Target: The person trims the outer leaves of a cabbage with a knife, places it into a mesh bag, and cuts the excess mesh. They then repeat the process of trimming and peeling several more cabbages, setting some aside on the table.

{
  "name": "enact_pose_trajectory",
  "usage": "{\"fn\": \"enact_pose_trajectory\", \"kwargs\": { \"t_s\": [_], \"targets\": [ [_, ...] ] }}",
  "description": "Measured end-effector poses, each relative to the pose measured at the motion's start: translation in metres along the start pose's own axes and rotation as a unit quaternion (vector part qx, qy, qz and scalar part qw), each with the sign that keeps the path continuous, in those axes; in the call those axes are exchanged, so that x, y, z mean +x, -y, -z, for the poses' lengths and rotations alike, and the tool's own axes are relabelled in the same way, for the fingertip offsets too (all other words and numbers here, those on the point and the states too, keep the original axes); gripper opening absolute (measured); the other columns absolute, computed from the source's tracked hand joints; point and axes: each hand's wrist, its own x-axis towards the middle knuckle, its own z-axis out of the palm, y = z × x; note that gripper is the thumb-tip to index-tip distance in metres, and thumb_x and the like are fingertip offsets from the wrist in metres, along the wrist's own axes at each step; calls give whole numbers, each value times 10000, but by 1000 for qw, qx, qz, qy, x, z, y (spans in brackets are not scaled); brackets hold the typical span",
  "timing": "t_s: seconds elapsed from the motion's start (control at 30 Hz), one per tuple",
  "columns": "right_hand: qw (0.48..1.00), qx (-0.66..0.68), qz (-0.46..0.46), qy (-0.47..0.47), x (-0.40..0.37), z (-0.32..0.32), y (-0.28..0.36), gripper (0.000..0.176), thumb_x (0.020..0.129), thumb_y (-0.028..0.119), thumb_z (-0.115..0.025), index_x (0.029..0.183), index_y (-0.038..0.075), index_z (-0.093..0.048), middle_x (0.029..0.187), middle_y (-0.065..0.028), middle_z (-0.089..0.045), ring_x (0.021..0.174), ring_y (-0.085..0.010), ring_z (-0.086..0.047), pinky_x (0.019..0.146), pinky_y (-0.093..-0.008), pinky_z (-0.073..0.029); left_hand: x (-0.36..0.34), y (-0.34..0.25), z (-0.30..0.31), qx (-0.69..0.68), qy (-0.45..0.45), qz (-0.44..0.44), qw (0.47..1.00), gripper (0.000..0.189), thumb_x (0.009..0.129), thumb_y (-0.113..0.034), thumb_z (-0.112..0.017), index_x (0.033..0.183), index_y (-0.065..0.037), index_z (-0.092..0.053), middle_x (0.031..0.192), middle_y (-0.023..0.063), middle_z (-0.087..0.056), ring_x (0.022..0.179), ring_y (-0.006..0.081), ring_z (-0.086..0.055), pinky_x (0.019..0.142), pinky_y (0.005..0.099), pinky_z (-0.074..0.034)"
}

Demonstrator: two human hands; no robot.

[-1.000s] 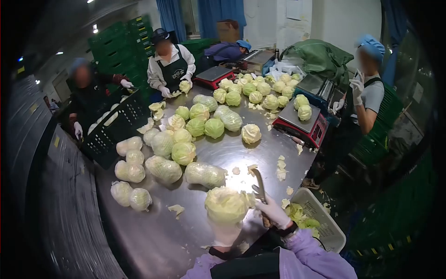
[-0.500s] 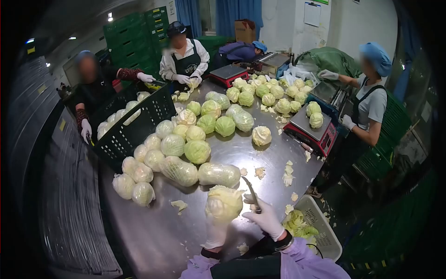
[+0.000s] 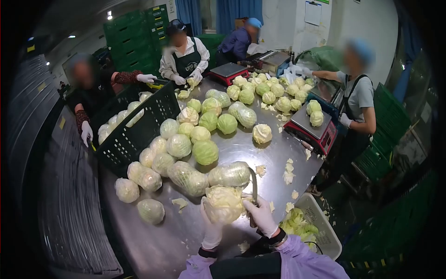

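My left hand [image 3: 212,229], in a white glove, cups a pale cabbage [image 3: 224,204] from its left and underside, above the near part of the steel table. My right hand [image 3: 261,216], gloved too, is closed round a curved knife [image 3: 254,183] whose blade points up, away from me. The fingers of that hand are at the right side of the cabbage; whether they touch it is hard to tell. Just beyond lies a film-wrapped pack of cabbages [image 3: 229,174], with another wrapped pack [image 3: 188,178] on its left.
On the left, a person tilts a green crate [image 3: 139,132] of wrapped cabbages. Bare and wrapped cabbages [image 3: 205,152] fill the table's middle. A scale [image 3: 316,125] carrying cabbages stands at right. A white basket [image 3: 320,223] of leaves is beside me. Three other people are around the table.
The knife has swung upright and my right hand has come nearer the cabbage. The crate and nearby cabbages have shifted right; one wrapped cabbage has rolled nearer. A person at the back has straightened up.
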Motion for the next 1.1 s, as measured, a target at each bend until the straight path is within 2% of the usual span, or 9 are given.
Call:
{"fn": "enact_pose_trajectory", "kwargs": {
  "t_s": [0.1,0.43,0.47,0.5,0.6,0.87,0.97,1.03,1.1],
  "targets": [
    [997,58,18,-37,-4,5,5,206,916,174,-590,1053,20,-607,656,-14,-589,541,-56,-526,452,-182,-389,1,10,7,-3,23,56,998,922,760,-534,-714,1445,-126,-252,1412,97,-366,1289,268,-400,1024,437,-423],
    [978,-156,30,-135,-5,92,-72,302,877,188,-637,1105,9,-552,778,-49,-617,498,-61,-519,435,-202,-412,-5,46,38,225,-1,39,973,779,770,-649,-619,1385,-236,-379,1398,36,-430,1228,249,-478,799,447,-560],
    [958,-224,95,-151,-10,93,-80,367,871,171,-644,1178,8,-527,842,-56,-627,512,-57,-525,445,-196,-415,-4,42,43,-88,20,141,986,787,768,-652,-619,1391,-240,-370,1402,37,-424,1233,245,-471,827,454,-547],
    [993,-73,5,-93,-20,75,-55,428,875,152,-635,1253,14,-491,952,-65,-633,537,-60,-541,460,-192,-423,-4,40,45,-390,37,230,891,794,766,-655,-619,1396,-244,-362,1406,38,-418,1239,240,-464,855,460,-533],
    [988,137,-45,62,-28,36,-36,403,945,261,-558,1251,12,-474,982,-81,-648,574,-79,-545,501,-199,-440,-9,56,33,-152,49,157,975,901,747,-693,-606,1443,-215,-290,1433,72,-379,1265,259,-435,963,463,-462],
    [945,283,-107,126,-26,36,-57,563,939,372,-570,1372,61,-390,885,-5,-565,674,-71,-536,553,-200,-443,-3,-34,4,129,251,97,954,1123,739,-567,-709,1492,-85,-30,1458,119,-302,1329,258,-346,1071,428,-345],
    [987,115,-62,94,-29,31,-34,442,921,246,-617,1293,45,-488,823,-1,-578,636,-67,-537,558,-204,-448,-2,-17,3,-3,163,104,981,663,855,-118,-618,1432,-84,-294,1346,144,-439,1271,264,-421,1000,394,-438],
    [996,78,-26,22,-29,27,-24,194,905,156,-619,1044,22,-596,722,7,-585,569,-57,-535,513,-190,-434,1,-4,14,-268,107,299,910,904,842,-605,-556,1487,-131,-136,1471,128,-307,1336,291,-344,1079,451,-342],
    [995,85,-45,9,-27,40,-20,172,895,146,-627,1003,14,-600,718,10,-576,579,-56,-534,526,-191,-435,-2,8,11,-31,163,219,962,807,883,-581,-488,1476,-133,-174,1471,128,-314,1334,299,-348,1078,458,-343]
  ]
}}
